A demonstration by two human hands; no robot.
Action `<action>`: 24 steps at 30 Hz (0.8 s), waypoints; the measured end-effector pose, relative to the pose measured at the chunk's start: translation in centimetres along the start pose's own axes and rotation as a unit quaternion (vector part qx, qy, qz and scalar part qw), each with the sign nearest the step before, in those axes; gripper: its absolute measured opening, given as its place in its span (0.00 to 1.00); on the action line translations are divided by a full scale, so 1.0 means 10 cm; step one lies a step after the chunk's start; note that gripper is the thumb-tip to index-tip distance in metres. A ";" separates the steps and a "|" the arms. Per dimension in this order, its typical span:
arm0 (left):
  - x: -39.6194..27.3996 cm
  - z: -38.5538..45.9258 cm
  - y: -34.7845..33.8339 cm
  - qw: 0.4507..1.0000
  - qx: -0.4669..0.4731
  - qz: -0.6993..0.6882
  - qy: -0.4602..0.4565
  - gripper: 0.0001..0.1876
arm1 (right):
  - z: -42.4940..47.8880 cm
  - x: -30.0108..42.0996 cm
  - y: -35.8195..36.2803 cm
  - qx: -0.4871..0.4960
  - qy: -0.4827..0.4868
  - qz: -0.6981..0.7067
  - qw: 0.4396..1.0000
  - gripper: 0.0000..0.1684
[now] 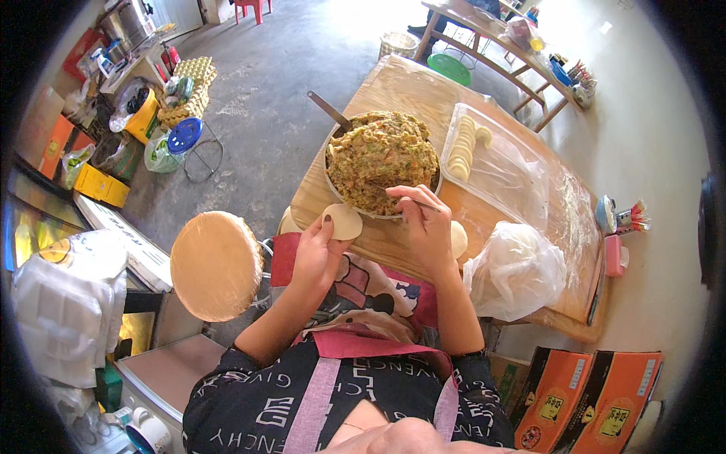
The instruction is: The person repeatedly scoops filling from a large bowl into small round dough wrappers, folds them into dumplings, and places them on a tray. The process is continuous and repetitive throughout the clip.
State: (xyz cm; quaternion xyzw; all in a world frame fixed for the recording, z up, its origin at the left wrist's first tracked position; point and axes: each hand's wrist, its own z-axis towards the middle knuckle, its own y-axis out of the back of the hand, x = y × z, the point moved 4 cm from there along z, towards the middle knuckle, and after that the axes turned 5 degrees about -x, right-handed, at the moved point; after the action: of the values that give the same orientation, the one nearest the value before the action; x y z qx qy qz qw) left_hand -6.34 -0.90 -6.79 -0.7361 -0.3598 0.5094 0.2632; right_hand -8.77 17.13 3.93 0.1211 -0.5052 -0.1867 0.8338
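A round dough wrapper is held flat by my left hand, thumb on top, at the table's near edge. My right hand grips a thin metal utensil, whose tip reaches into a heap of chopped filling. The filling rises above the rim of a large bowl, and a flat metal handle sticks out at its back left. Another pale dough round lies partly behind my right hand. Right of the bowl, a clear plastic tray holds a row of folded dumplings.
A white plastic bag sits at the table's near right edge. Flour dusts the wooden tabletop. A covered round stool stands at my left. Orange boxes are at lower right, and a person's legs show beyond another table.
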 end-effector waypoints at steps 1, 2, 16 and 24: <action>0.00 0.02 -0.02 1.000 -0.004 -0.005 0.009 0.20 | -0.01 -0.06 -0.01 0.000 -0.016 0.012 1.000 0.13; -0.01 0.03 -0.05 1.000 -0.007 -0.009 0.018 0.20 | -0.02 -0.09 -0.02 0.000 -0.032 0.025 0.999 0.13; -0.05 0.03 -0.15 0.998 0.014 -0.047 0.029 0.23 | -0.43 0.08 -0.24 -0.056 0.131 -0.047 0.989 0.13; -0.16 -0.05 -0.29 0.995 0.071 -0.068 0.029 0.23 | -0.81 0.07 -0.33 0.064 0.190 -0.072 0.977 0.27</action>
State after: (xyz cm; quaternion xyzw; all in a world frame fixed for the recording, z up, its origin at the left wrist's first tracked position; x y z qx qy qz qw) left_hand -6.96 -0.39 -3.53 -0.7039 -0.3640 0.4927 0.3596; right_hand -1.91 13.99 -0.56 0.2432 -0.3381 -0.1870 0.8897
